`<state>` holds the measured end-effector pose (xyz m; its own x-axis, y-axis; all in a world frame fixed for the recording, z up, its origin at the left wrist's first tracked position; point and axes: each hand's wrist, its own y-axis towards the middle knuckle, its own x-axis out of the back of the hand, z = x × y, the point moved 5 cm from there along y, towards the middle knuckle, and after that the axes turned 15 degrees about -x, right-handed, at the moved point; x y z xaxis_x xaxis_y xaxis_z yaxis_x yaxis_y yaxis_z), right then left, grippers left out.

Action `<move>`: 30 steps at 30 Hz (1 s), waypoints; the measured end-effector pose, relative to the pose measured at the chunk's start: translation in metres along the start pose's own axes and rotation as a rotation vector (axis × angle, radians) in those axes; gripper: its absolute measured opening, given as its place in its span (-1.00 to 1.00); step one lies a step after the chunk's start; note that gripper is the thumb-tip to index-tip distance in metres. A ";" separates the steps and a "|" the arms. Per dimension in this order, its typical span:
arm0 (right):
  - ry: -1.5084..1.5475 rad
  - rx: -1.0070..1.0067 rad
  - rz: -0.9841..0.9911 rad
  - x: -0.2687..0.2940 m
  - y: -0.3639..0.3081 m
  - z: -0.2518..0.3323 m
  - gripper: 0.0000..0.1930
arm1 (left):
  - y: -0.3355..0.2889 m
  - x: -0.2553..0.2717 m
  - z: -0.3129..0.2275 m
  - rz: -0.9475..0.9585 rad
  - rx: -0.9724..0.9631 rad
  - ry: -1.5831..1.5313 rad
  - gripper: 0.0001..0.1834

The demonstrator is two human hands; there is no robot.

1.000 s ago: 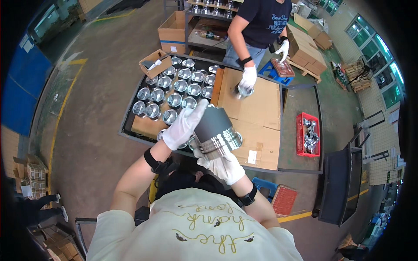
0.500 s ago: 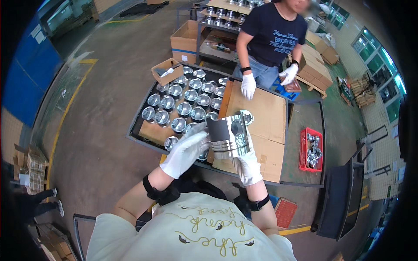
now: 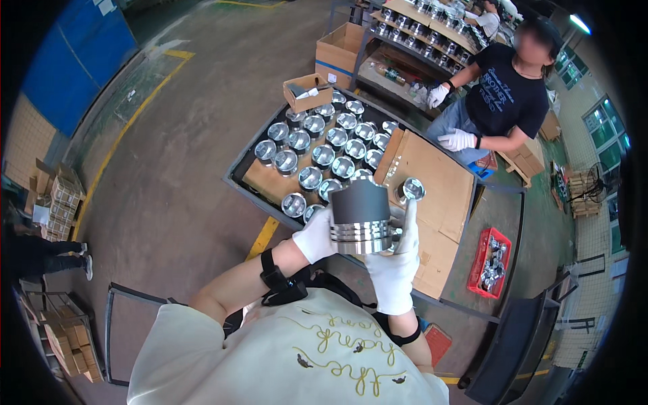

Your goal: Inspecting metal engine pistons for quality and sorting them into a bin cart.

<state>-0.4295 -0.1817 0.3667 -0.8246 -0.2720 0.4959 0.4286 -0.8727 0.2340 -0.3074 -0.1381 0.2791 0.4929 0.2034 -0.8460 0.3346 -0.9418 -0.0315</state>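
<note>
A metal engine piston point(image 3: 361, 206) with a dark grey coated skirt and shiny ring grooves is held up in front of me, skirt upward. My right hand point(image 3: 395, 270), in a white glove, grips it from the right and below, fingers up along its side. My gloved left hand point(image 3: 316, 239) is against its left side, the fingers hidden behind it. Just beyond, a single piston point(image 3: 410, 190) stands on the flat cardboard point(image 3: 439, 202). Many more pistons point(image 3: 310, 178) stand in rows to the left on the same metal-framed table.
An open cardboard box point(image 3: 307, 98) sits at the table's far corner. A red crate point(image 3: 489, 263) of metal parts lies to the right. Across the table a co-worker point(image 3: 499, 101) in white gloves stands beside a rack point(image 3: 422, 40) of pistons. A dark metal cart point(image 3: 509, 344) is at lower right.
The piston has turned, so its pin hole no longer faces me. My left hand has moved in behind its left side. The view has shifted; the co-worker has turned toward the rack.
</note>
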 end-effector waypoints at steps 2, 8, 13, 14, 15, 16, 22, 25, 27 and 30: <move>-0.079 0.107 -0.025 -0.002 -0.006 0.009 -0.05 | 0.006 -0.006 -0.007 0.377 -0.249 0.717 -0.57; -0.061 0.156 0.029 -0.005 -0.007 0.005 -0.05 | 0.007 -0.019 -0.014 0.391 -0.161 0.031 -0.56; 0.166 -0.090 0.136 -0.013 -0.005 -0.033 -0.04 | 0.012 0.007 -0.007 0.074 0.000 -0.264 -0.56; 0.164 -0.090 0.133 -0.016 -0.005 -0.042 -0.04 | 0.011 0.014 -0.009 -0.060 -0.025 -0.087 -0.58; 0.260 -0.167 0.173 -0.022 -0.005 -0.052 -0.05 | 0.009 0.018 -0.014 -0.196 -0.050 0.091 -0.60; 0.357 -0.244 0.211 -0.026 -0.006 -0.059 -0.06 | 0.007 0.024 -0.018 -0.331 -0.073 0.270 -0.62; 0.412 -0.288 0.239 -0.029 -0.009 -0.068 -0.10 | 0.013 0.024 -0.021 -0.464 -0.034 0.084 -0.76; 0.404 -0.271 0.228 -0.027 -0.009 -0.065 -0.14 | 0.020 0.033 -0.017 -0.339 -0.021 -0.015 -0.68; 0.388 -0.271 0.218 -0.026 -0.009 -0.066 -0.15 | 0.021 0.025 -0.019 -0.277 -0.020 -0.051 -0.62; 0.376 -0.274 0.216 -0.026 -0.011 -0.069 -0.16 | 0.019 0.022 -0.021 -0.340 0.009 -0.061 -0.71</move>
<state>-0.4385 -0.1930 0.2933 -0.8251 -0.5413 0.1617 0.5332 -0.8408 -0.0939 -0.2739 -0.1456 0.2712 0.3050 0.4901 -0.8166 0.4646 -0.8250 -0.3216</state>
